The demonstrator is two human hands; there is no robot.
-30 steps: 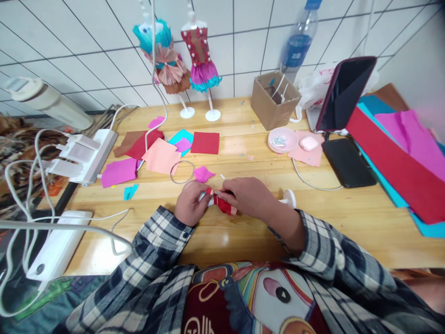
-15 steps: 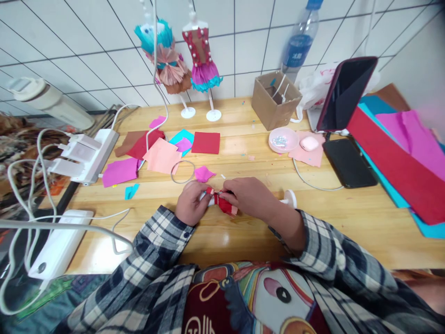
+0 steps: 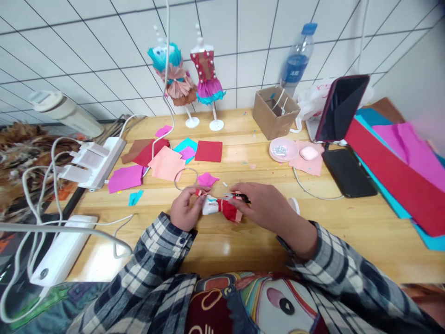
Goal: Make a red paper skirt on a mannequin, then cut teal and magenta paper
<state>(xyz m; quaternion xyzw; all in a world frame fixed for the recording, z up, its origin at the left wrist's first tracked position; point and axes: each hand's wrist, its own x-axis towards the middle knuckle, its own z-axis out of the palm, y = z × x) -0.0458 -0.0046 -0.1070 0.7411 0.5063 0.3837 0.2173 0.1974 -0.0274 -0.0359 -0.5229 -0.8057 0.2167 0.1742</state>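
The left hand (image 3: 184,208) pinches a small red scrap (image 3: 198,192) beside the white dress form (image 3: 210,207), which lies on the worktop (image 3: 167,264) between both hands. The right hand (image 3: 266,204) grips a black-handled tool (image 3: 243,198); steadying the form while guiding the tool's tips clear of fingers and skirt (image 3: 229,211) would serve best.

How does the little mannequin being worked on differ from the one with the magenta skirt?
Pose: the held mannequin lies sideways, while the standing mannequin is on its round base.
Upper body: the held mannequin shows bare white; the standing mannequin wears a beaded red-and-brown top.
Lower part: the held mannequin has a red wrap; the standing mannequin has a magenta skirt with teal trim.
Both have white bodies.
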